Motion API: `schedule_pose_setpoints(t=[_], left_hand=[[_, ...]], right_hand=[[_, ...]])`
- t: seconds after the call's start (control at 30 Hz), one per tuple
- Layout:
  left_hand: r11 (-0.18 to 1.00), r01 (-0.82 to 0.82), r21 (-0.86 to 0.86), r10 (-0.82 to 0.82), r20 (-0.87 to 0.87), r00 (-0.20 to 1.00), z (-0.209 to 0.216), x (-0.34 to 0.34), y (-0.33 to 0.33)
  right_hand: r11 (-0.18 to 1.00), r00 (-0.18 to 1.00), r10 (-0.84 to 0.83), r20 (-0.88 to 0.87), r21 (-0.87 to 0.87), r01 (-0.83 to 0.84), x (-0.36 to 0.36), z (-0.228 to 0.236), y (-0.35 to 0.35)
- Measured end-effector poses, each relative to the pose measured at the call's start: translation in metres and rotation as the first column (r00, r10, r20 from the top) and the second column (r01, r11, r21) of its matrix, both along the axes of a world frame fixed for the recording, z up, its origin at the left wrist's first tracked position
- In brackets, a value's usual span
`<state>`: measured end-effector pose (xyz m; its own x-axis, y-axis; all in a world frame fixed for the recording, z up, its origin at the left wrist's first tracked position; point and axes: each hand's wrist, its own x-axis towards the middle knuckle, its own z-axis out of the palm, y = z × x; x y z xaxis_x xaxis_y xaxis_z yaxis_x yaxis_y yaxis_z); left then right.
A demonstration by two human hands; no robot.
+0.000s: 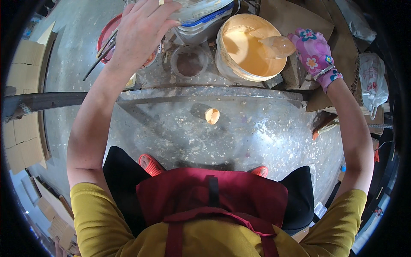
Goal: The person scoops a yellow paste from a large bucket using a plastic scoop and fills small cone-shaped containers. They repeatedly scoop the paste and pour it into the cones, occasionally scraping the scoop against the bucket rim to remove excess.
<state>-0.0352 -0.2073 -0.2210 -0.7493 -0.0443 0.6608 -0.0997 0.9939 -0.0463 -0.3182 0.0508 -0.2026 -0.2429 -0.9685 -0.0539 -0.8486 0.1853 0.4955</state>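
My left hand (147,32) is bare and reaches over the left side of the containers. Its thumb and forefinger are apart beside a stack of clear plastic tubs (201,19) with a blue rim; the other fingertips run off the top edge. A pink flowered glove covers my right hand (310,51), which is closed on the end of a translucent, rounded plastic scoop (278,46). The scoop lies over the right part of a bucket (248,77) with pale orange liquid inside. A small tub of brown matter (189,61) stands between the bucket and my left forearm.
A curved metal bar (205,92) crosses in front of the containers. On the speckled floor (171,132) lies a small orange-stained cup (212,116). Brushes (105,51) rest by a red-rimmed container (105,32) at left. Cardboard (299,17) and a white plastic bag (372,81) are at right.
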Motion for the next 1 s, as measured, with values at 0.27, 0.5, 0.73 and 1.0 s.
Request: schedule_pose_setpoints(t=[0.27,0.5,0.73,1.0], left_hand=[[1.000,-0.020,0.015,0.019,0.023,1.000,0.001,0.003,0.002],[1.000,-0.017,0.008,0.017,0.015,1.000,-0.001,0.006,0.002],[1.000,-0.020,0.008,0.020,0.014,1.000,-0.001,0.007,0.002],[0.999,-0.018,0.038,0.019,-0.005,1.000,0.000,0.009,0.005]], right_hand=[[0.991,0.995,0.097,-0.005,-0.095,-0.097,-0.004,-0.002,0.008],[0.991,0.998,0.056,0.036,-0.124,-0.051,0.001,-0.003,0.012],[0.993,0.999,0.024,0.031,-0.115,-0.020,-0.002,-0.007,0.019],[0.984,0.989,-0.031,0.143,-0.168,0.055,-0.008,-0.018,0.030]])
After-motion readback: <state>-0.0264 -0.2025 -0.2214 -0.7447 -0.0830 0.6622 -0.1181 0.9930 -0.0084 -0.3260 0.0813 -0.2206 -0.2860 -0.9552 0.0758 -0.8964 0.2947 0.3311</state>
